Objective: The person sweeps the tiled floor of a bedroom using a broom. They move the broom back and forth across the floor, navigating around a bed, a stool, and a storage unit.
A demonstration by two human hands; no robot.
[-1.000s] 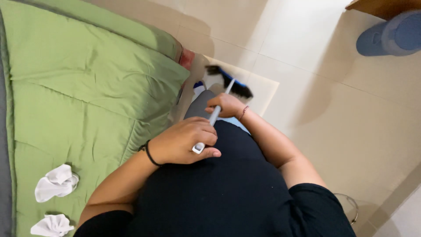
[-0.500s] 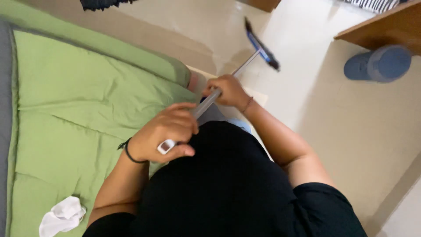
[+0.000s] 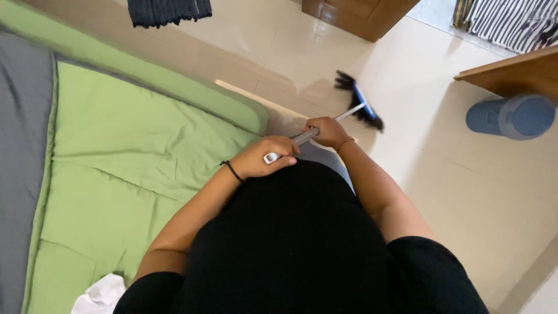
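Holding one broom [image 3: 356, 106]: our left hand [image 3: 264, 158] and right hand [image 3: 326, 131] fingers wrap its handle, bristles upper centre beside the bed [image 3: 116, 151].

Bare floor [image 3: 465, 192] lay open rightwards; the bed [image 3: 128, 157] blocked the left, a bin [image 3: 511, 116] stood far right.

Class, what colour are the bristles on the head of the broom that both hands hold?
Black bristles, on a blue head; the head view shows them.
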